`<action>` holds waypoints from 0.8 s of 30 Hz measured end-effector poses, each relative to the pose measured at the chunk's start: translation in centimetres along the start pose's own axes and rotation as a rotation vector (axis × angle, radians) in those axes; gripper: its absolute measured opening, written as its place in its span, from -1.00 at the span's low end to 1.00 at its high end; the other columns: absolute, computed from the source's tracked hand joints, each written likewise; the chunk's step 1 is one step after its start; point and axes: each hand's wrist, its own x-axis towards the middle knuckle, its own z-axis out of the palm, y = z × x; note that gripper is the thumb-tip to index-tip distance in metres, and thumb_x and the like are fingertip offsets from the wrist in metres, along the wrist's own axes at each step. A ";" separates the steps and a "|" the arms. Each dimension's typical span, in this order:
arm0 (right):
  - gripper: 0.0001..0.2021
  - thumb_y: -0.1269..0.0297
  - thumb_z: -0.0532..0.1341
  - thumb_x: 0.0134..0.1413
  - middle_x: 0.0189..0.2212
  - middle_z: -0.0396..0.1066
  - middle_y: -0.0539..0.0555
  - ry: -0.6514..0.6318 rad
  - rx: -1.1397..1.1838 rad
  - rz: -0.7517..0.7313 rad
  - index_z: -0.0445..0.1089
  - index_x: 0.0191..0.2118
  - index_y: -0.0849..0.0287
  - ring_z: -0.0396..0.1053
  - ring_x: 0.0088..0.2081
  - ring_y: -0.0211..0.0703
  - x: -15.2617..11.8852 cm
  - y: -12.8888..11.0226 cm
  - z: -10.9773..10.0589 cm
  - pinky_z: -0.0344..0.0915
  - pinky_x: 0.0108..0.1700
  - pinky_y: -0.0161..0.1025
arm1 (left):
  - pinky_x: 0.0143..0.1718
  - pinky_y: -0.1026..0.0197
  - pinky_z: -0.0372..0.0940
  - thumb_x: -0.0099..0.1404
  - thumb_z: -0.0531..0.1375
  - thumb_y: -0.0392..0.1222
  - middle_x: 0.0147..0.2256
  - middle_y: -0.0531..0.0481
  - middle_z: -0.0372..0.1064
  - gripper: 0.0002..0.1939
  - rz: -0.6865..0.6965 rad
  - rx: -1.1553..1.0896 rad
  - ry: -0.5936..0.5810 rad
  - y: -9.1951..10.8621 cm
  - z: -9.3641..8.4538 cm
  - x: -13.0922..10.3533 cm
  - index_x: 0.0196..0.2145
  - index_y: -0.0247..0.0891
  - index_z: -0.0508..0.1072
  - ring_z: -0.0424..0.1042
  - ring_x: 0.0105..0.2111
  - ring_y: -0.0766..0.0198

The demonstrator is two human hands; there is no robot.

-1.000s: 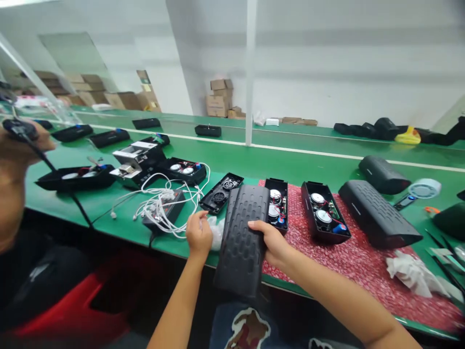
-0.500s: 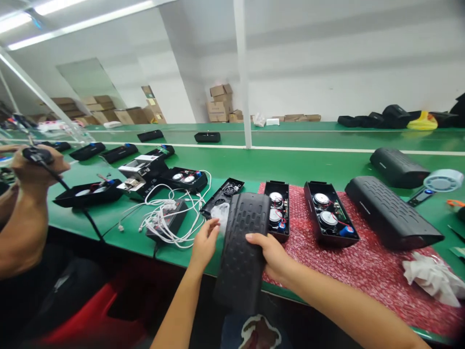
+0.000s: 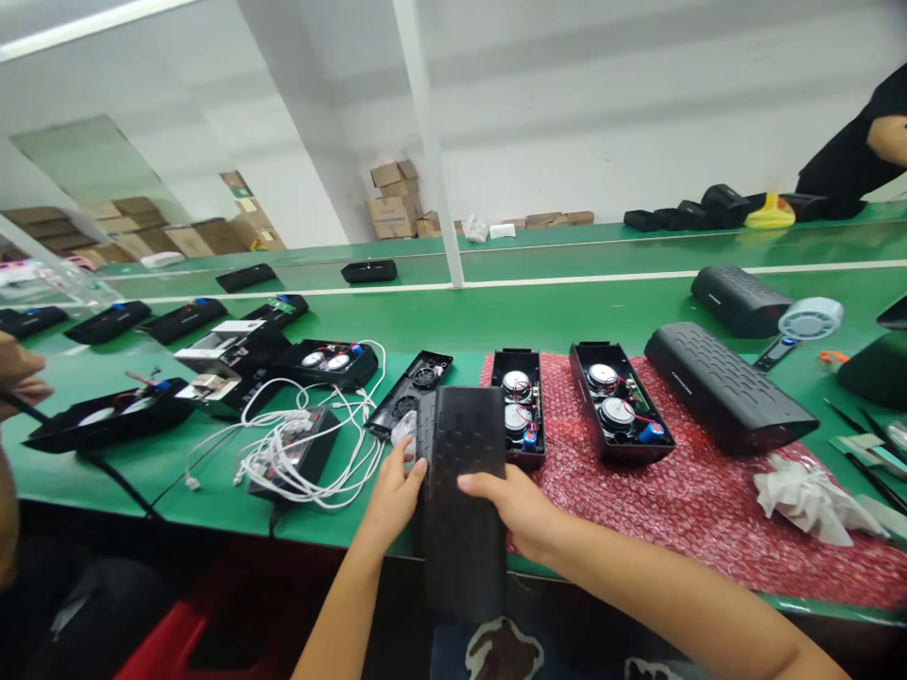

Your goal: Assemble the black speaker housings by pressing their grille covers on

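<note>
In the head view I hold a black speaker case (image 3: 468, 501) upright in front of me at the bench edge. My right hand (image 3: 521, 505) grips its right side, thumb across the near face and fingers hidden behind. At the left edge, my left hand (image 3: 393, 486) holds the case with its thumb and fingers. Just behind lies a black shell with round grilles (image 3: 415, 392), a clear plastic bag (image 3: 403, 430) by its lower end. To the right, two open speaker shells (image 3: 519, 406) (image 3: 618, 406) show white-backed drivers, red wires and a blue part.
Red bubble wrap (image 3: 602, 529) covers the right of the green bench, with a closed speaker (image 3: 723, 387), crumpled tissue (image 3: 814, 501) and small fan (image 3: 809, 321). Tangled white cables (image 3: 304, 463) lie over a power strip at left. A co-worker's hand (image 3: 18, 373) shows at far left.
The speaker case has turned, so a smoother face shows toward me. My left hand has come from beside it onto its left edge. The view has swung right.
</note>
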 end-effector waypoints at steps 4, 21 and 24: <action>-0.55 0.23 0.47 -0.45 -0.39 0.54 0.14 0.004 -0.018 0.025 0.51 -0.28 0.24 0.49 -0.43 -0.05 -4.4 -2.5 -3.9 0.43 -0.34 -0.17 | 0.21 -0.24 0.01 0.25 0.03 0.03 0.10 -0.39 0.18 -0.37 0.063 0.227 0.050 3.2 1.0 -1.7 0.19 -0.37 0.23 0.16 0.17 -0.20; -0.68 0.30 0.27 -0.18 -0.25 0.48 0.03 -0.073 -1.531 0.027 0.45 -0.19 0.17 0.42 -0.23 -0.05 -7.9 -10.6 -13.5 0.27 -0.23 -0.25 | 0.23 -0.03 0.07 0.02 0.32 0.05 0.27 -0.27 0.04 0.09 -0.040 0.331 -0.127 6.6 -0.5 -0.4 0.35 -0.21 -0.17 0.12 0.24 -0.07; -0.57 0.25 0.25 -0.11 -0.11 0.46 0.14 -0.046 -1.658 -0.057 0.41 -0.04 0.19 0.40 -0.12 0.06 -6.9 -9.8 -13.7 0.29 -0.07 -0.11 | 0.24 -0.08 0.05 0.01 0.33 0.02 0.26 -0.29 0.04 0.05 -0.048 0.265 -0.059 5.9 -0.8 -0.3 0.33 -0.21 -0.10 0.09 0.26 -0.09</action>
